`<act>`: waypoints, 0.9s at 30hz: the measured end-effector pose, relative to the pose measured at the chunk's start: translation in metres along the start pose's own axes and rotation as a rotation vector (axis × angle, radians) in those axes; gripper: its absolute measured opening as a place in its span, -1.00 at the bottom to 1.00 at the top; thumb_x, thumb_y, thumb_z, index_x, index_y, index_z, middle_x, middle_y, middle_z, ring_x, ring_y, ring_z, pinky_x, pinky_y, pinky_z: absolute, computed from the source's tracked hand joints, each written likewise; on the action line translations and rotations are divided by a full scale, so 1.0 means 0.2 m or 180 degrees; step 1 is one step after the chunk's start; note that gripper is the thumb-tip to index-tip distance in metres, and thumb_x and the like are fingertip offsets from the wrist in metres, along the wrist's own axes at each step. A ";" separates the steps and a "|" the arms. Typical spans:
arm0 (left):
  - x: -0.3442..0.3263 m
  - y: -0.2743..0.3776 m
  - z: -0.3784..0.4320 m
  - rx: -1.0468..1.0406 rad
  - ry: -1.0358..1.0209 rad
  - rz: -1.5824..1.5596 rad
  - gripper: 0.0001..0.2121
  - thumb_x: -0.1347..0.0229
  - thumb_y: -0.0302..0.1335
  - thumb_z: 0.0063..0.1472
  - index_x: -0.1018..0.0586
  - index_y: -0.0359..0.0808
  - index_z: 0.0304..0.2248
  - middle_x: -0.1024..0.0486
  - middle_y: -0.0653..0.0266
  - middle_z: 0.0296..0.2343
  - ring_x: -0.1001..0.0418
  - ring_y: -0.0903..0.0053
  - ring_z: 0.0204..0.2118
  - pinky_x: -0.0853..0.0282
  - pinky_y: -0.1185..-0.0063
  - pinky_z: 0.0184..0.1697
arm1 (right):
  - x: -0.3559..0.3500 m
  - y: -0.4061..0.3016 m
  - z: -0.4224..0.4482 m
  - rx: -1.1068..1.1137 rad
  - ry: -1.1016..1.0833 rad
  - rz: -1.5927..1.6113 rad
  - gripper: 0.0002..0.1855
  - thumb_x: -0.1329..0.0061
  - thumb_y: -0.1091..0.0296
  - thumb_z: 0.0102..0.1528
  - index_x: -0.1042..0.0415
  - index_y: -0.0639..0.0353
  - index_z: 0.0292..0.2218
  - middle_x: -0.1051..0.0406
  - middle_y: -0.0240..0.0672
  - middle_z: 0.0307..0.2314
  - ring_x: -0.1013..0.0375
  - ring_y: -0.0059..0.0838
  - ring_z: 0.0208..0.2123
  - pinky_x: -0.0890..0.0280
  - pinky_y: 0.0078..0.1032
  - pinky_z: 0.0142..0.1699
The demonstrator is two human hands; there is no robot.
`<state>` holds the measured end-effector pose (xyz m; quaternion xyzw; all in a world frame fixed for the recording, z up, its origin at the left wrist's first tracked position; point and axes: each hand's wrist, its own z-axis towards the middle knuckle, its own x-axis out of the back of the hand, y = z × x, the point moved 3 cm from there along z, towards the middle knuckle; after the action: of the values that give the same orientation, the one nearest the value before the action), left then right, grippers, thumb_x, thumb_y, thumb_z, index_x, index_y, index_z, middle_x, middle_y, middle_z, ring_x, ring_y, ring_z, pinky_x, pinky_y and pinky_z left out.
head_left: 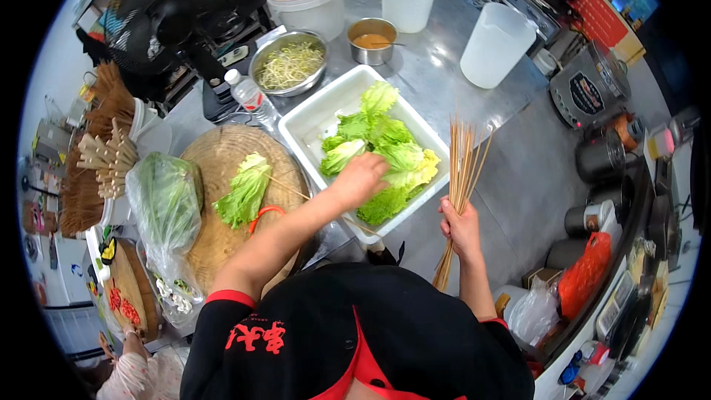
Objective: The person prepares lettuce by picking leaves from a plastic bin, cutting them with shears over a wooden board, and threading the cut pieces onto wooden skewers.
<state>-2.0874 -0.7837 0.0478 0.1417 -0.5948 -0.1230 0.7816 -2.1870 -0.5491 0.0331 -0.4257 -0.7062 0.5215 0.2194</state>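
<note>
My left hand (pixel 361 180) is inside a white plastic basin (pixel 294 116), fingers bent down over green lettuce leaves (pixel 389 141). Whether the fingers grip a leaf is hidden. My right hand (pixel 462 228) holds a bundle of thin bamboo skewers (pixel 460 169) upright, just right of the basin. On a round wooden chopping block (pixel 216 144) lies a lettuce piece (pixel 244 191) with one skewer (pixel 289 189) in it. That skewer passes under my left forearm towards the basin. A red-orange loop handle (pixel 268 210) shows beside the forearm.
Behind the basin stand a bowl of bean sprouts (pixel 291 64), a metal pot of orange sauce (pixel 373 41), a water bottle (pixel 250 97) and plastic jugs (pixel 497 44). Bagged greens (pixel 166 194) rest against the block's left side. Another person's hand (pixel 130 330) is at a board lower left.
</note>
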 end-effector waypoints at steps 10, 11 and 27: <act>-0.18 -0.04 0.00 0.0855 -0.0678 -0.0026 -0.80 -0.09 -0.45 0.00 -0.51 -0.37 -0.35 -0.47 0.07 -0.39 -0.42 0.23 -0.28 -0.33 0.41 -0.20 | 0.02 0.00 0.10 -0.0004 -0.0164 0.0057 -0.86 0.05 0.33 0.15 -0.34 0.20 -0.32 -0.33 -0.43 -0.57 -0.17 -0.75 -0.78 -0.01 -0.74 -0.72; -0.11 -0.07 -0.01 0.1039 -0.0456 -0.0570 -0.81 -0.05 -0.47 0.04 -0.51 -0.38 -0.34 -0.49 0.07 -0.41 -0.45 0.25 -0.31 -0.35 0.43 -0.21 | 0.02 -0.01 0.11 0.0011 -0.0141 0.0053 -0.86 0.05 0.34 0.14 -0.34 0.20 -0.33 -0.33 -0.44 -0.58 -0.17 -0.75 -0.78 -0.01 -0.74 -0.72; 0.51 -0.15 -0.40 0.2102 0.1197 -0.5671 -0.54 0.07 -0.53 0.11 -0.28 -0.32 0.05 -0.36 0.22 -0.06 -0.34 0.41 -0.01 -0.28 0.39 0.05 | -0.80 -0.51 0.13 0.0201 -0.2218 -0.0124 -0.70 0.04 0.38 0.13 -0.32 0.33 -0.12 -0.41 -0.32 -0.38 -0.16 -0.78 -0.71 -0.07 -0.78 -0.65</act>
<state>-1.9834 -0.8422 0.1085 0.7704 -0.1391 -0.4724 0.4050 -2.1576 -0.7058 0.1406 -0.2016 -0.7301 0.6527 -0.0119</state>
